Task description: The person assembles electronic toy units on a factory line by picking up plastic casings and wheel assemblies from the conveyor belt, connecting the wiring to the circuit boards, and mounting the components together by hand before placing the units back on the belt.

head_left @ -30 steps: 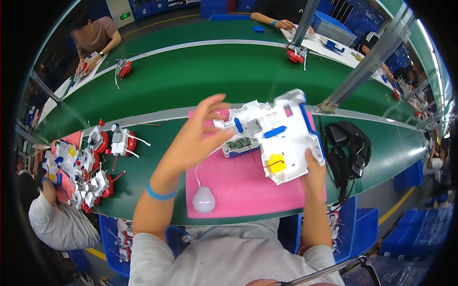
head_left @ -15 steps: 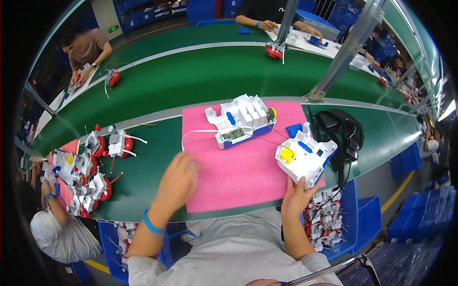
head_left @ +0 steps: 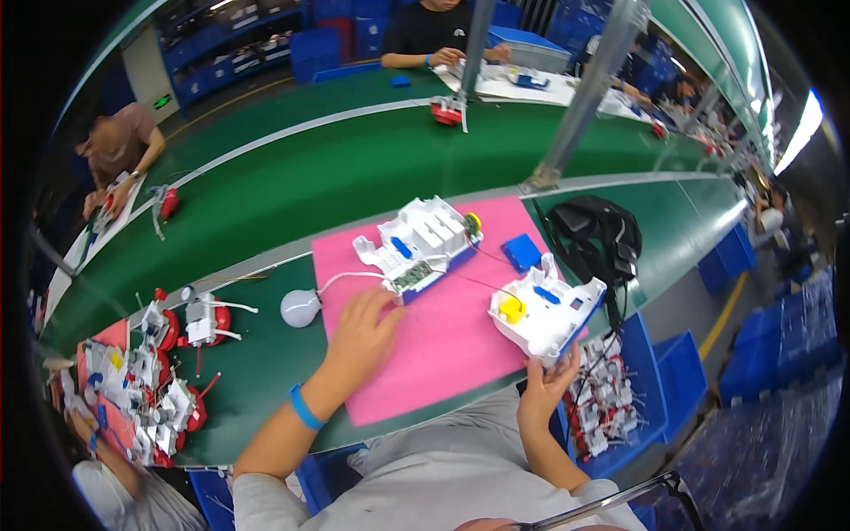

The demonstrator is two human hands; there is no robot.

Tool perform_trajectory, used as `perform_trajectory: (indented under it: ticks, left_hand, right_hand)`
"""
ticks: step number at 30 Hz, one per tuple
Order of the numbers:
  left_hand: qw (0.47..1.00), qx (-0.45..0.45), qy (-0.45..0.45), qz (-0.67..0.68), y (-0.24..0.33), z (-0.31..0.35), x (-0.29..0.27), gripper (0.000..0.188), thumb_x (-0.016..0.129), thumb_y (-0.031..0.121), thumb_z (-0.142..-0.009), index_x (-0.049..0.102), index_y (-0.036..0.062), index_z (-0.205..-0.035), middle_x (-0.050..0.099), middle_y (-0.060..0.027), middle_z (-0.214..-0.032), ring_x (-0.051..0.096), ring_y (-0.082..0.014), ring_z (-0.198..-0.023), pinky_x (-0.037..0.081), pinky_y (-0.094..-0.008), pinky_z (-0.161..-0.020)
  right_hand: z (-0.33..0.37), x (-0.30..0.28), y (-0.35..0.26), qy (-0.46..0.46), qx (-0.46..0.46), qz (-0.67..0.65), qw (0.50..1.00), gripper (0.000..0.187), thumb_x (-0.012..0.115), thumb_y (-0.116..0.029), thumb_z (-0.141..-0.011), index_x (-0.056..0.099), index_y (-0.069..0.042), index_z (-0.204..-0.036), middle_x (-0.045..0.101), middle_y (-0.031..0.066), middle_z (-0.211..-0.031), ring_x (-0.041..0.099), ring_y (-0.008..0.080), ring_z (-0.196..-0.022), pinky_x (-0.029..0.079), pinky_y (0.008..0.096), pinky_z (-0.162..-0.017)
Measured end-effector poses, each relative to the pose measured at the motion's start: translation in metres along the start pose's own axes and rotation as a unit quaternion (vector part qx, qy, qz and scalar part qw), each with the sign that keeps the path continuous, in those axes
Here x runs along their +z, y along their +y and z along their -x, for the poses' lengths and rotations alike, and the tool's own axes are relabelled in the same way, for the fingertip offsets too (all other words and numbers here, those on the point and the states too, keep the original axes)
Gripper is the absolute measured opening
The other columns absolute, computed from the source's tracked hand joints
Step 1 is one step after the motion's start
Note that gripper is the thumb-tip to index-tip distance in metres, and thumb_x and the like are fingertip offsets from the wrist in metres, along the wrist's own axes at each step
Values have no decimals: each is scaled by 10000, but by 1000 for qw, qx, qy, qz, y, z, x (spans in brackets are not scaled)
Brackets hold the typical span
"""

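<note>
White-blue housing, open side up, on pink mat, white shell nearby

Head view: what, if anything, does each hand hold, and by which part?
The right hand holds the white housing shell by its near edge. The left hand is at the near edge of the circuit-board housing; whether it grips is unclear.

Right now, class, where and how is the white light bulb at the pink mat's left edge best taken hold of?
Hold the bulb around its rounded globe, probably with the left grip, which is nearer, coming from the near left: the globe's curve faces that way, while the thin white lead leaves the opposite end toward the open housing.
</note>
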State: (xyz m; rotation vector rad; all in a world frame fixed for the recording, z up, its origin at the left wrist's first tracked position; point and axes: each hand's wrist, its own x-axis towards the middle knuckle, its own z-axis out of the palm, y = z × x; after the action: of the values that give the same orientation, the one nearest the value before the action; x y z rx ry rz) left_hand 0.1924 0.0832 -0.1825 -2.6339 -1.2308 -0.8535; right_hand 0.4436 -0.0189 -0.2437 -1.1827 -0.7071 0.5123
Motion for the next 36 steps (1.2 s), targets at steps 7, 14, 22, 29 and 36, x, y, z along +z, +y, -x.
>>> perform_trajectory:
  ticks: [7, 14, 22, 29, 36]
  left_hand:
    - [998, 39, -24, 33, -6, -15, 44, 301, 549, 115, -754, 594, 35, -1041, 520, -130, -1165, 475, -310, -1121, 407, -442, -874]
    - [999, 14, -2, -41, -8, -7, 53, 442, 505, 114, -781, 502, 38, -1216, 386, -142, -1369, 317, -313, -1316, 367, -508, -918]
    - [996, 65, -39, 37, 17, 12, 50, 426, 519, 154, -771, 512, 34, -1179, 420, -132, -1315, 380, -304, -1240, 355, -477, -951]
    - [984, 29, -46, 169, 17, 28, 106, 239, 493, 174, -780, 551, 65, -985, 521, -87, -1011, 486, -219, -982, 418, -349, -797]
    - [967, -8, 23, 255, -11, 24, 107, 225, 493, 178, -778, 540, 71, -970, 521, -76, -984, 492, -206, -971, 418, -329, -804]
  right_hand:
    - [2, -9, -3, -166, 32, 210, 963, 348, 676, -23, -779, 414, -54, -1006, 468, 4, -753, 450, 65, -637, 390, 209, -559]
    - [-35, -12, -57, -238, 55, 380, 892, 109, 698, -58, -739, 634, 5, -802, 552, 0, -610, 489, 50, -571, 383, 210, -511]
    - [-89, 172, -154, -424, -211, 231, 850, 78, 625, -7, -704, 591, 32, -762, 540, 61, -654, 518, 118, -624, 403, 235, -580]
    - [-71, 501, -152, -721, -276, 183, 609, 161, 616, -136, -816, 613, 21, -846, 598, 34, -752, 528, 94, -695, 439, 248, -636]
    - [18, 733, -5, -729, -241, 167, 619, 256, 617, -136, -787, 615, -9, -1009, 629, 99, -927, 591, 171, -853, 480, 302, -753]
